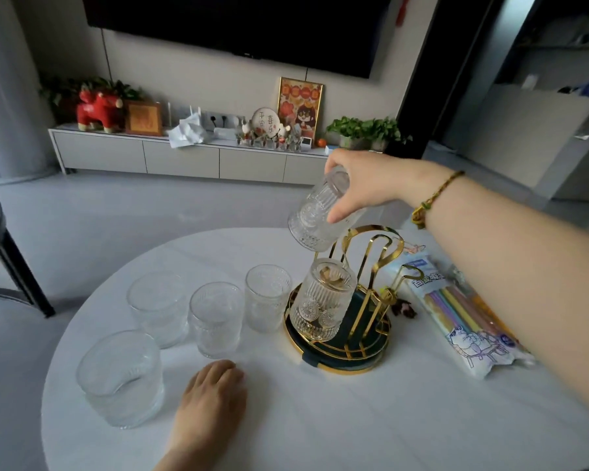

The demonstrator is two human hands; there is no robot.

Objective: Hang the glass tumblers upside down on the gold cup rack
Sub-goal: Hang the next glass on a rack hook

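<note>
My right hand [364,180] has its fingers [342,209] wrapped around the base end of a ribbed glass tumbler [315,215], held tilted with its mouth pointing down and toward me, in the air. Just below those fingers rises the gold cup rack [376,253], and the tumbler's rim sits close to the top loop (whether it touches, I cannot tell). Lower still, a second tumbler [320,300] already hangs upside down on a prong of the rack, its rim near the dark round tray [337,362] at the rack's foot.

My left hand [211,396] lies flat on the white table [320,419], fingers [228,372] loosely together and holding nothing. Beyond those fingers stand four more tumblers upright: one nearest me [121,377], one behind it [159,307], one in the middle [215,319], and one just beside the tray [267,297]. Under my right forearm lies a packet of coloured straws [456,311].
</note>
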